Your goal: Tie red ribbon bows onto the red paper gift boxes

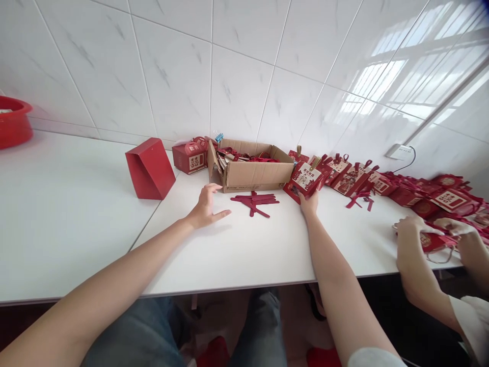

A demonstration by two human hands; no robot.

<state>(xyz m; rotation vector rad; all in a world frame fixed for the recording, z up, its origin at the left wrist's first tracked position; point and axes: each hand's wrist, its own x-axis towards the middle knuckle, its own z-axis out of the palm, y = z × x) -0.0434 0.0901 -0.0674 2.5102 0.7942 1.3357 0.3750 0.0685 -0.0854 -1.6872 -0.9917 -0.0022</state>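
Note:
My right hand [310,202] grips the lower edge of a red gift box [304,177] with a pale printed front and a small loop on top. It stands at the right end of the cardboard carton [260,175]. My left hand [207,208] hovers over the table with thumb and fingers apart, holding nothing. Between my hands lies a small pile of dark red ribbon strips [255,200], just in front of the carton. Red ribbons and other pieces fill the carton, and a blue clip [219,137] sits at its back left corner.
A plain red box [150,169] and a printed red box [190,156] stand left of the carton. Finished-looking red boxes [349,178] line the wall to the right. A co-worker's hands [428,227] handle a red box there. A red basin [14,122] is far left.

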